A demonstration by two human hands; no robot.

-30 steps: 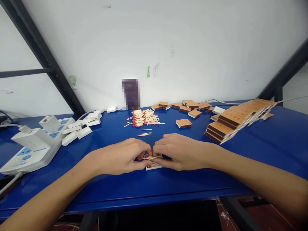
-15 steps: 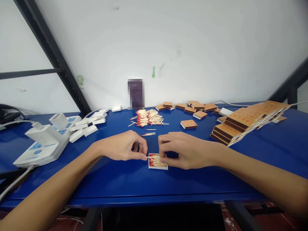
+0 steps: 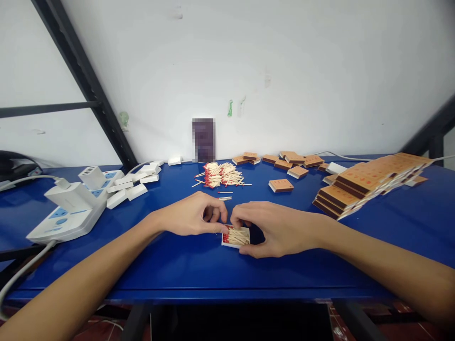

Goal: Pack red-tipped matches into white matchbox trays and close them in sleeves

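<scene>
A small white matchbox tray lies on the blue table, filled with red-tipped matches. My right hand spans it, with a fingertip at the far side and the thumb against the near side. At the tray's left end is my left hand. Its fingers are curled and the thumb tip touches the match heads; anything between thumb and finger is too small to make out. Beyond the hands are a few loose matches and a large heap of matches.
Brown matchboxes lie scattered toward the back, with a stepped stack of matchbox sleeves at right. White trays pile up at left beside a power strip with plugged-in chargers. A dark blurred panel stands against the wall.
The match in my left hand's pinch is no longer visible, and that thumb is over the tray's left end. My right hand has gone from touching the matches to spanning the tray.
</scene>
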